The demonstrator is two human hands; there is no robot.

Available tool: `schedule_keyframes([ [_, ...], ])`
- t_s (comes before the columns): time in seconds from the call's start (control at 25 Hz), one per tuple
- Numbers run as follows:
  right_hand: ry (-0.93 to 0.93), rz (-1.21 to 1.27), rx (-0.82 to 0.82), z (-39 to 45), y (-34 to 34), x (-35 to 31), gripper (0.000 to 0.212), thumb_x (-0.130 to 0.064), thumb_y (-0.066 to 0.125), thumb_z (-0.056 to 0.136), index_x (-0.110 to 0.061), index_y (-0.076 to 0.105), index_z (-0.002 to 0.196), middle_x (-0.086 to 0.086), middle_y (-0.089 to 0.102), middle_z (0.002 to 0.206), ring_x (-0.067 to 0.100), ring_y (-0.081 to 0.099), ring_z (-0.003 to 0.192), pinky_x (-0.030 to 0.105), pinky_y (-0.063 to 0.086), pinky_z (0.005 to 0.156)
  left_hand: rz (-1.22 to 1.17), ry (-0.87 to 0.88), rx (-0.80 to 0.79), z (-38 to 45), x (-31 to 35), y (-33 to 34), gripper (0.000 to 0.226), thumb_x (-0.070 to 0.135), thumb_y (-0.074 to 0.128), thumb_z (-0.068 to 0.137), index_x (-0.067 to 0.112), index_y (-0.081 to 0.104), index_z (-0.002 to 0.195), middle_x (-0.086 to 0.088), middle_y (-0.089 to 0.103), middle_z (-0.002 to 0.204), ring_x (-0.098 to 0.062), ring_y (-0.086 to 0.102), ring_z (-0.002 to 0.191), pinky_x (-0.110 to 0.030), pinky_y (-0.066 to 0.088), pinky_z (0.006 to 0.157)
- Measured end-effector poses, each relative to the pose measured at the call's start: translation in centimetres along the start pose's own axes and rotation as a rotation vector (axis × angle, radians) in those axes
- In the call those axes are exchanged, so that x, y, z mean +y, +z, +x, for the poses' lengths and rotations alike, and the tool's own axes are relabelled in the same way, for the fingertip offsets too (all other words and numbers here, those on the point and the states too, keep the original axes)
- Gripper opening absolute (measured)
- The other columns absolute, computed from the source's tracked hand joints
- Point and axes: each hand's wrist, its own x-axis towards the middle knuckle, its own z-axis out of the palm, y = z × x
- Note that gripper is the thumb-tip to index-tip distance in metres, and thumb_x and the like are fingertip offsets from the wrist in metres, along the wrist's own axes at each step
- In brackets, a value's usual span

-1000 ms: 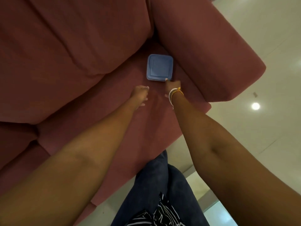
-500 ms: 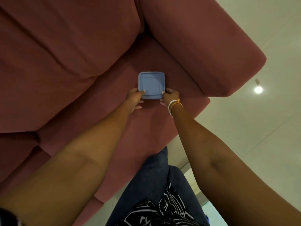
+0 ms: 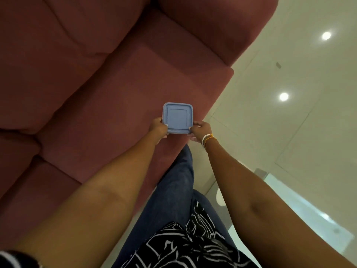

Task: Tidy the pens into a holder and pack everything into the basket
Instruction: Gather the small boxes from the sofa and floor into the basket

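A small square box with a blue lid is held between both hands above the front edge of the sofa seat. My left hand grips its near left corner. My right hand, with white and orange bands on the wrist, grips its near right corner. The box's body under the lid is hidden. No pens, pen holder or basket are in view.
A dusky pink sofa fills the left and top, with its armrest at the upper right. Glossy pale floor tiles lie to the right. My jeans-clad legs stand against the seat's front edge.
Both hands closed on the blue-lidded box near the armrest, lifted it off the seat and drew it back toward my body, over the seat's front edge.
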Motion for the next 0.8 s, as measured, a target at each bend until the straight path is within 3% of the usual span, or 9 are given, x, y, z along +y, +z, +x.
schedule_keyframes([
  [0.08,0.001,0.049,0.011,-3.3,1.0,4.9,0.035,0.003,0.050,0.087,-0.004,0.056,0.120,0.019,0.061,0.092,0.023,0.060,0.062,0.035,0.052,0.066,0.094,0.075,0.004,-2.4,-4.4,-0.4,0.033,0.002,0.046,0.093,0.004,0.053,0.125,-0.020,0.060,0.119,-0.038,0.064,0.099,-0.047,0.056,0.084],
  [0.16,0.018,0.087,0.013,-7.4,2.8,10.2,0.018,0.002,0.053,0.084,-0.010,0.057,0.097,0.020,0.061,0.089,0.029,0.060,0.066,0.040,0.053,0.069,0.177,0.117,-0.013,-5.7,-9.6,-1.0,0.034,0.000,0.048,0.091,0.002,0.054,0.124,-0.023,0.059,0.120,-0.039,0.063,0.098,-0.053,0.056,0.083],
  [0.28,0.072,0.070,0.053,-13.2,5.6,17.2,0.022,0.002,0.059,0.077,-0.018,0.053,0.075,0.019,0.063,0.085,0.031,0.061,0.073,0.048,0.055,0.080,0.267,0.088,-0.034,-10.7,-16.6,-2.3,0.036,-0.003,0.050,0.089,0.001,0.055,0.124,-0.021,0.059,0.120,-0.039,0.061,0.103,-0.054,0.055,0.085],
  [0.44,0.145,0.134,0.010,-19.9,8.9,25.5,0.027,0.007,0.064,0.075,-0.014,0.048,0.073,0.011,0.059,0.068,0.021,0.058,0.054,0.039,0.054,0.067,0.388,0.102,-0.071,-15.9,-25.6,-4.7,0.035,-0.007,0.050,0.087,-0.002,0.056,0.121,-0.023,0.061,0.116,-0.041,0.060,0.102,-0.053,0.055,0.084],
  [0.56,0.148,0.151,0.067,-23.6,11.9,31.2,0.029,0.005,0.066,0.075,-0.015,0.046,0.070,0.009,0.058,0.065,0.020,0.057,0.052,0.030,0.051,0.055,0.470,0.138,-0.133,-18.3,-31.3,-5.9,0.037,-0.011,0.048,0.085,-0.006,0.055,0.121,-0.025,0.061,0.114,-0.036,0.059,0.094,-0.052,0.054,0.085],
  [0.68,0.148,0.179,0.128,-27.3,15.7,36.6,0.026,0.002,0.065,0.076,-0.015,0.046,0.073,0.013,0.062,0.074,0.027,0.062,0.062,0.044,0.058,0.072,0.562,0.182,-0.179,-19.9,-37.0,-7.6,0.038,-0.010,0.049,0.085,-0.007,0.053,0.122,-0.024,0.059,0.111,-0.041,0.060,0.100,-0.053,0.054,0.086],
  [0.8,0.108,0.177,0.161,-32.1,20.2,42.5,0.026,0.004,0.064,0.076,-0.014,0.046,0.070,0.014,0.060,0.072,0.028,0.062,0.063,0.049,0.056,0.079,0.605,0.195,-0.229,-24.0,-43.4,-10.2,0.036,-0.011,0.047,0.087,-0.008,0.052,0.122,-0.019,0.055,0.104,-0.039,0.059,0.089,-0.051,0.056,0.075],
])
